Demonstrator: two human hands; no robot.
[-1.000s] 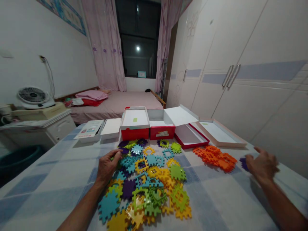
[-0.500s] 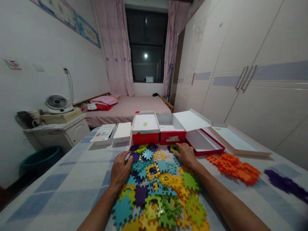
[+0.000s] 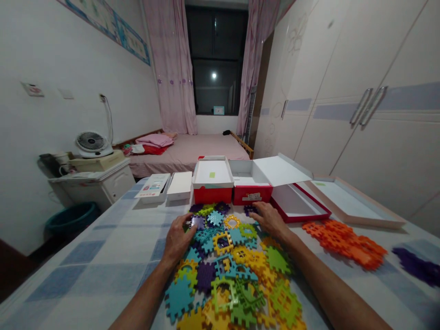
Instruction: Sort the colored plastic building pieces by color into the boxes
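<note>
My left hand (image 3: 178, 236) is at the left edge of a heap of plastic interlocking tiles, its thumb and fingers closed on a purple tile (image 3: 198, 223) that catches the light. At the heap's far right, my right hand (image 3: 270, 221) has its fingers apart, the tips beside another purple tile (image 3: 250, 210). A green open-frame tile (image 3: 247, 230) lies just left of that hand. Between my forearms spread teal (image 3: 179, 295), yellow (image 3: 222, 243), green (image 3: 279, 260) and purple tiles, overlapping one another.
Behind the heap stand a red-and-white box (image 3: 213, 195), an open red box (image 3: 252, 195) and smaller white boxes (image 3: 179, 185). Shallow lids (image 3: 299, 211) lie to the right. Orange tiles (image 3: 345, 243) and a purple pile (image 3: 417, 266) sit apart on the checked cloth (image 3: 85, 261).
The green frame tile has come away from my right fingertips and lies nearer on the heap, uncovering the purple tile. The purple tile at my left hand has tilted. The view has shifted slightly left.
</note>
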